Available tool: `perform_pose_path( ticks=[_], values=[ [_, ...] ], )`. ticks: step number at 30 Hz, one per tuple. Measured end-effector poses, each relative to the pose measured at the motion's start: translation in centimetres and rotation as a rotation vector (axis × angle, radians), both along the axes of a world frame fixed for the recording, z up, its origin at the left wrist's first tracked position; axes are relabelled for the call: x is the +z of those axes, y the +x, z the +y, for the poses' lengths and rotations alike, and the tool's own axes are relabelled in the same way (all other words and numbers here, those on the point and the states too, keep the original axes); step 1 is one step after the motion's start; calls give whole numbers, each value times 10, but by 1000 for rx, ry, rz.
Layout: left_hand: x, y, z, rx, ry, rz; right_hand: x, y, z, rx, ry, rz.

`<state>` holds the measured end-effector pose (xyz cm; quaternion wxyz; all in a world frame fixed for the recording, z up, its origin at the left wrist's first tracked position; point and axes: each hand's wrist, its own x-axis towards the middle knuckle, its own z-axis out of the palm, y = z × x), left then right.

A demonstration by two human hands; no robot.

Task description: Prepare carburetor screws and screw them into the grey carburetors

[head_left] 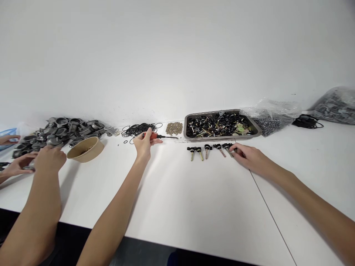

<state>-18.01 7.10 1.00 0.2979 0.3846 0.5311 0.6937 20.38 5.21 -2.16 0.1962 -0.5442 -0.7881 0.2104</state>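
A screwdriver [153, 136] with a red and black handle is gripped in my left hand [143, 145], its thin dark shaft pointing right, just in front of a pile of small brass-coloured pieces [174, 128]. My right hand [249, 157] has its fingertips closed on a black-headed metal pin [229, 149] at the right end of a short row. The fingers partly hide that end. Several similar pins [207, 150] lie to its left, black heads away from me and metal shafts towards me.
Behind the row stands a metal tray [222, 138] full of small black and metal parts. Black rubber rings [135, 129], a tan bowl [93, 151] and grey castings [63, 129] lie leftward, near another person's hands [50, 159]. Plastic bags of parts [273, 118] and black cord [307, 121] lie right.
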Motion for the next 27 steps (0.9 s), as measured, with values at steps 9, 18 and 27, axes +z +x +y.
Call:
perform_pose_path(
  ticks=[9,18,27],
  values=[
    [5,-8,1,87,64,-2,-1,2,1,8,-11,-9],
    [1,-11,3,121,48,52,-2,2,1,10,0,-18],
    [2,-11,3,135,30,40,-2,2,2,12,-3,-21]
  ],
)
